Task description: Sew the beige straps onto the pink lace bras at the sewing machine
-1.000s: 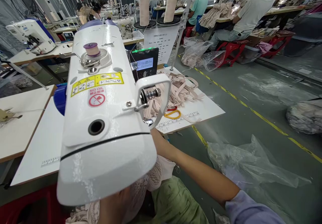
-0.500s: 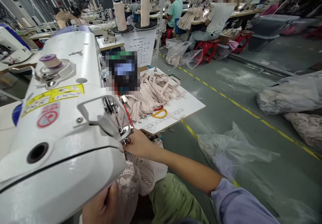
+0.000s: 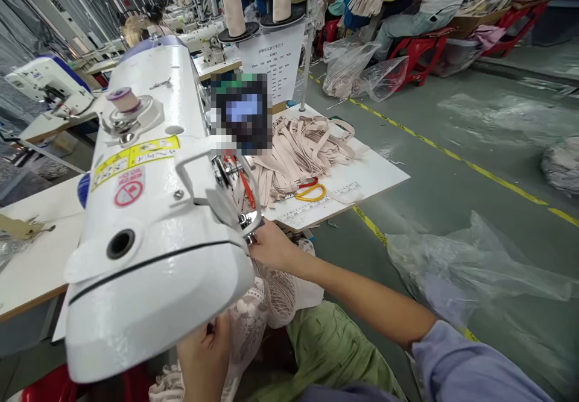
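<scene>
A white sewing machine (image 3: 158, 257) fills the left centre. A beige lace bra (image 3: 248, 320) hangs off the front of its needle area, over my lap. My left hand (image 3: 208, 351) is low, under the machine head, thumb and fingers closed on the bra's left side; part of the fingers is hidden. My right hand (image 3: 278, 248) reaches in beside the presser area, fingers bent in on the bra's upper edge. The machine head hides those fingertips. Behind it, a pile of beige straps (image 3: 298, 155) lies on the white sewing table (image 3: 375, 179).
Scissors with red and yellow handles (image 3: 312, 191) lie by the strap pile. Two thread cones (image 3: 233, 4) stand behind the machine. Clear plastic bags (image 3: 470, 263) lie on the floor at right. Co-workers sit at the back, one on a red stool (image 3: 418, 58).
The view has swung left, so the machine and table sit further right in the picture. Both hands stay at the bra, with little visible movement relative to the machine.
</scene>
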Demonstrator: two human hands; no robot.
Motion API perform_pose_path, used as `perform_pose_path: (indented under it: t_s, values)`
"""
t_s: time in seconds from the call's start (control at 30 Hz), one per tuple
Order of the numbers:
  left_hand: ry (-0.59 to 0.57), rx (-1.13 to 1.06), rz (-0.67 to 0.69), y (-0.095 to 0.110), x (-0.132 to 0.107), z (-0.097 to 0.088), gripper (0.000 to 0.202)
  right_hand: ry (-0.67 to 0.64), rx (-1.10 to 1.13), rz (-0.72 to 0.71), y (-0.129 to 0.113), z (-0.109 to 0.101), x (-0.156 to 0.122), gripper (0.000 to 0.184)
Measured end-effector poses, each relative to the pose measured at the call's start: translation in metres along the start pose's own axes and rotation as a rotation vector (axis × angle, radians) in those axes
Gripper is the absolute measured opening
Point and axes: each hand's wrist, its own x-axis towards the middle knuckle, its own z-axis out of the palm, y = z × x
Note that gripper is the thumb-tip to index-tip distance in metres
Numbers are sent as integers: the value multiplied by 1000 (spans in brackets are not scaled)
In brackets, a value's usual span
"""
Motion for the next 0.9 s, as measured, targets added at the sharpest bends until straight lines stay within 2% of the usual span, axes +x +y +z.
perform_pose_path:
  t_s: [0.17, 0.3, 0.57, 0.67, 0.8, 0.9]
  values:
    - [9, 0, -8, 7, 5, 4, 30, -18, 26, 39, -2, -3, -1, 16]
    - [-6, -14, -44, 12, 7, 5, 29, -27, 42, 14, -4, -5, -1, 16]
    - [-66, -73, -231, 22, 8, 7, 30, -6, 34, 17, -3, -5, -1, 12]
    - [-143, -116, -295, 15, 6, 8, 35, 6, 72, 32, -5, -5, -2, 11]
    - [-320, -244, -408, 0, 3, 3, 51, 41, 157, 60, -4, 1, -1, 10]
    - [-435, -366, -435, -7, -1, 0, 56, 101, 209, 68, -5, 7, -2, 8]
